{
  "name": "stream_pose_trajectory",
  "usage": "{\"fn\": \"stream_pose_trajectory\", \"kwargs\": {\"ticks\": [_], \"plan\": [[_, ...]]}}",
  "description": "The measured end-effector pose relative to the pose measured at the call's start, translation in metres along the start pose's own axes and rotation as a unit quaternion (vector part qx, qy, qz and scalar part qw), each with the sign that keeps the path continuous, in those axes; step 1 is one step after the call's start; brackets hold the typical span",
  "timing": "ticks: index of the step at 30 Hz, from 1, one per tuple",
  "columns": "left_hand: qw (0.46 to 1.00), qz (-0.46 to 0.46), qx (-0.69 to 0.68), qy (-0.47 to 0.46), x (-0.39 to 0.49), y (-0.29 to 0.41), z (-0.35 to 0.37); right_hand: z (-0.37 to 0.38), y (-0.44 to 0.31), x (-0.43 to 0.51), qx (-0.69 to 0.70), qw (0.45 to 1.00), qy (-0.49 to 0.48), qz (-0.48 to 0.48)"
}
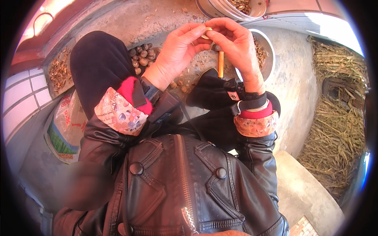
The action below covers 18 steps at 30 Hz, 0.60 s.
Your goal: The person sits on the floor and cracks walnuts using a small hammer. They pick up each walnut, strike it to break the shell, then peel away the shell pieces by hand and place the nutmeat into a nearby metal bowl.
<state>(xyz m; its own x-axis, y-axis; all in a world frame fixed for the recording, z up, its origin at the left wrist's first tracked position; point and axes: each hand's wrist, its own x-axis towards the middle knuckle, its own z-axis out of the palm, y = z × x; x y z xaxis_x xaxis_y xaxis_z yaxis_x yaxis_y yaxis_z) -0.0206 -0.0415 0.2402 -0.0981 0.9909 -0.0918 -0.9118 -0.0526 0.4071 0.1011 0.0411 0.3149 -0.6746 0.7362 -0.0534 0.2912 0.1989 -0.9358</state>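
Over the concrete floor, my left hand [181, 50] and my right hand [234, 44] meet at their fingertips. Pinched between them is a small pale walnut piece [207, 33], partly covered by the fingers. Below my right hand is a hammer with an orange wooden handle [221, 65]; its head is partly hidden. Several whole walnuts [143, 56] lie in a heap on the floor left of my left wrist. A white basin [272, 60] holding brown walnut pieces or shells sits behind my right wrist, partly covered by it.
A white bucket [214, 10] with walnut shells stands at the far side. More shell fragments [60, 70] lie by the left wall. A printed sack [66, 126] rests beside my left leg. Dry stalks or leaves [330, 132] are piled on the right.
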Motion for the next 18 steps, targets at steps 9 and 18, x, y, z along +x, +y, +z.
{"fn": "stream_pose_trajectory", "kwargs": {"ticks": [9, 18], "plan": [[0.997, -0.019, -0.062, -0.042, 0.002, 0.001, -0.001, -0.009, -0.003, 0.001, 0.105, 0.994, 0.004, 0.023], [0.996, -0.021, -0.079, -0.021, 0.003, 0.005, -0.004, -0.022, 0.000, 0.007, 0.153, 0.983, -0.062, 0.076]]}}
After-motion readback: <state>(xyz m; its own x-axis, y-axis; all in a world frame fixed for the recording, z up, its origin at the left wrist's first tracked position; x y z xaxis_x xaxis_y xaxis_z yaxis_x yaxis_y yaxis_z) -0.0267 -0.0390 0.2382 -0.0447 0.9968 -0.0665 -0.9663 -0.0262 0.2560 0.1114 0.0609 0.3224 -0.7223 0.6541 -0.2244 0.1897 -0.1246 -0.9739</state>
